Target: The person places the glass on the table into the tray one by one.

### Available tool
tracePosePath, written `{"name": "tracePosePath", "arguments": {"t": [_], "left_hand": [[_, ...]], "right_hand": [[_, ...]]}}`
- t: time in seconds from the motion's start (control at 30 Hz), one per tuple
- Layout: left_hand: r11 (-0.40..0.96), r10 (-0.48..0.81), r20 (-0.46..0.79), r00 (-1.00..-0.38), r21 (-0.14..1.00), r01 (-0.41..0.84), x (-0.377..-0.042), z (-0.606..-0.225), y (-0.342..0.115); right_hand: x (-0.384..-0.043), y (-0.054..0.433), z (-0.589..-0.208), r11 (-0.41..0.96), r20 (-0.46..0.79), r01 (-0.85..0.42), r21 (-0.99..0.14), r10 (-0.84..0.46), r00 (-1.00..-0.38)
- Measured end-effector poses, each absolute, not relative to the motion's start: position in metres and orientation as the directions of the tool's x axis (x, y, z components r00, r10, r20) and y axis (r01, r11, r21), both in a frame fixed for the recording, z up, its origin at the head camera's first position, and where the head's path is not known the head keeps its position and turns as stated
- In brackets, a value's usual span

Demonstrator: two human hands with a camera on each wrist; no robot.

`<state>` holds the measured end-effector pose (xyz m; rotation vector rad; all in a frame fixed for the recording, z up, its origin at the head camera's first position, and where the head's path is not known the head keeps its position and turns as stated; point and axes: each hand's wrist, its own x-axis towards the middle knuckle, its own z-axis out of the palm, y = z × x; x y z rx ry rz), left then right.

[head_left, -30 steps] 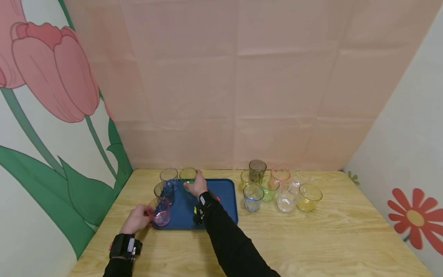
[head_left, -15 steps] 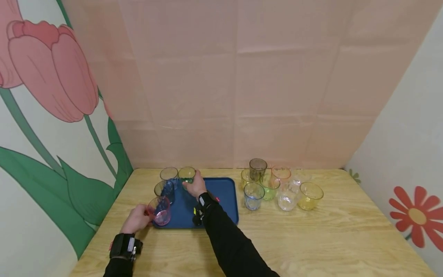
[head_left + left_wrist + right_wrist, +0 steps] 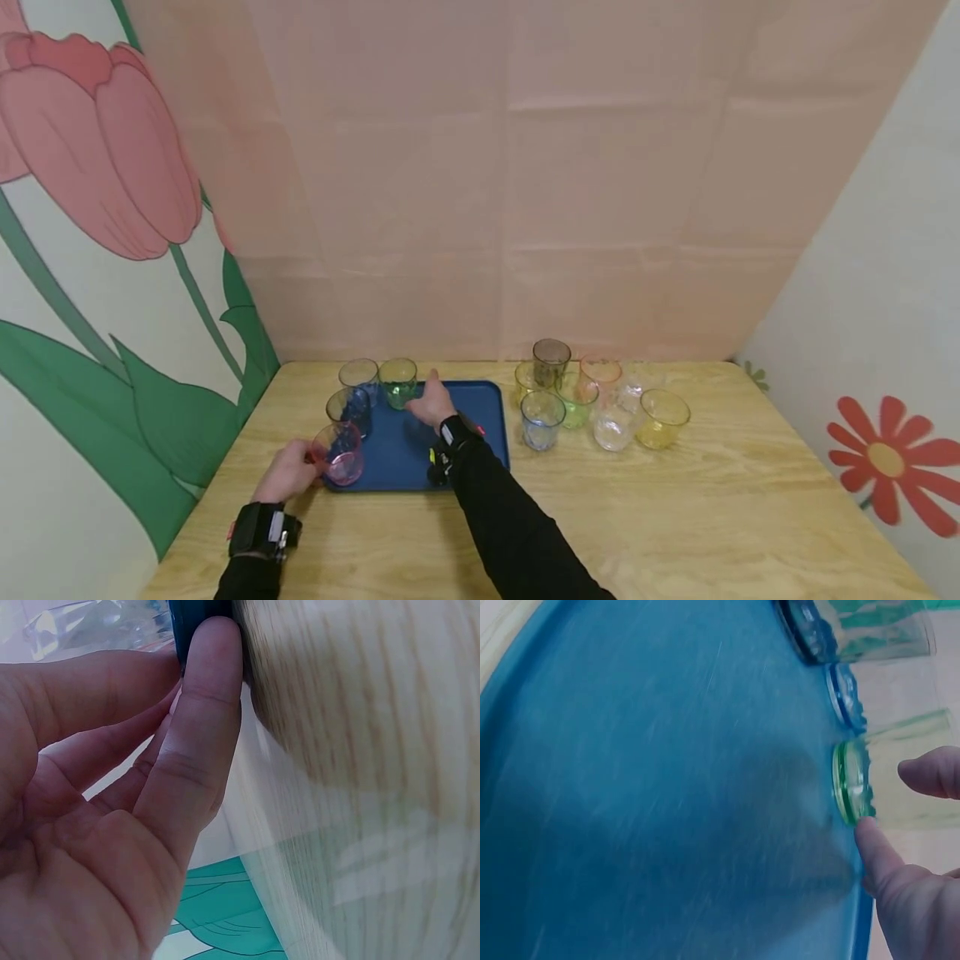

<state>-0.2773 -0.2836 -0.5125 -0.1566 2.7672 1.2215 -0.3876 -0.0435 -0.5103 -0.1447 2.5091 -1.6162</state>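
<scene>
1 tray [image 3: 401, 457] pinched by left hand [image 3: 287, 472]; right hand [image 3: 432, 404] beside green glass [image 3: 398, 387].

The head view looks forward and down from above the near side of the table [image 3: 675, 517]; it is the widest view, reaching the back wall [image 3: 615, 167]. The left wrist view faces along the left hand [image 3: 97, 862] at close range, the table turned on its side. The right wrist view, also sideways, faces the tray [image 3: 660, 772] closely. Head and right wrist views share the green glass [image 3: 853, 780].
</scene>
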Motion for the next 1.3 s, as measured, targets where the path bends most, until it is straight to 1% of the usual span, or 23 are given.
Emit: {"name": "tracePosePath", "arguments": {"t": [0.13,0.3,0.37,0.4,0.53,0.6,0.63,0.73,0.93,1.17,1.3], "left_hand": [[0.673,-0.05,-0.144,-0.988,0.726,-0.14,-0.276,-0.509,-0.284],[0.677,-0.049,-0.145,-0.988,0.723,-0.14,-0.275,-0.509,-0.284],[0.675,-0.054,-0.151,-0.987,0.722,-0.148,-0.275,-0.509,-0.284],[0.675,-0.053,-0.152,-0.987,0.723,-0.148,-0.274,-0.509,-0.284],[0.671,-0.055,-0.152,-0.987,0.726,-0.149,-0.275,-0.508,-0.284],[0.669,-0.051,-0.146,-0.988,0.729,-0.142,-0.275,-0.507,-0.285],[0.669,-0.048,-0.146,-0.988,0.73,-0.14,-0.275,-0.507,-0.285],[0.676,-0.039,-0.139,-0.99,0.726,-0.128,-0.274,-0.507,-0.287],[0.687,-0.052,-0.15,-0.987,0.712,-0.144,-0.274,-0.506,-0.289],[0.686,-0.044,-0.134,-0.99,0.716,-0.127,-0.274,-0.507,-0.285],[0.679,-0.045,-0.127,-0.991,0.723,-0.124,-0.275,-0.509,-0.283]], "right_hand": [[-0.385,-0.036,-0.508,0.417,-0.076,-0.02,-0.909,-0.213,-0.974],[-0.382,-0.029,-0.508,0.415,-0.035,-0.059,-0.908,-0.216,-0.976],[-0.382,-0.026,-0.51,0.394,-0.016,-0.072,-0.916,-0.217,-0.976],[-0.396,-0.024,-0.532,0.369,0.028,-0.116,-0.922,-0.238,-0.971],[-0.396,-0.017,-0.535,0.318,0.055,-0.14,-0.938,-0.261,-0.964],[-0.393,-0.014,-0.534,0.304,0.089,-0.172,-0.937,-0.267,-0.959],[-0.377,-0.013,-0.511,0.312,0.066,-0.147,-0.939,-0.257,-0.964],[-0.369,-0.009,-0.508,0.304,0.096,-0.18,-0.935,-0.271,-0.958],[-0.357,0.005,-0.501,0.281,0.126,-0.211,-0.936,-0.292,-0.948],[-0.349,0.024,-0.497,0.305,0.194,-0.265,-0.915,-0.241,-0.951],[-0.341,0.039,-0.495,0.272,0.22,-0.278,-0.921,-0.225,-0.949]]}}
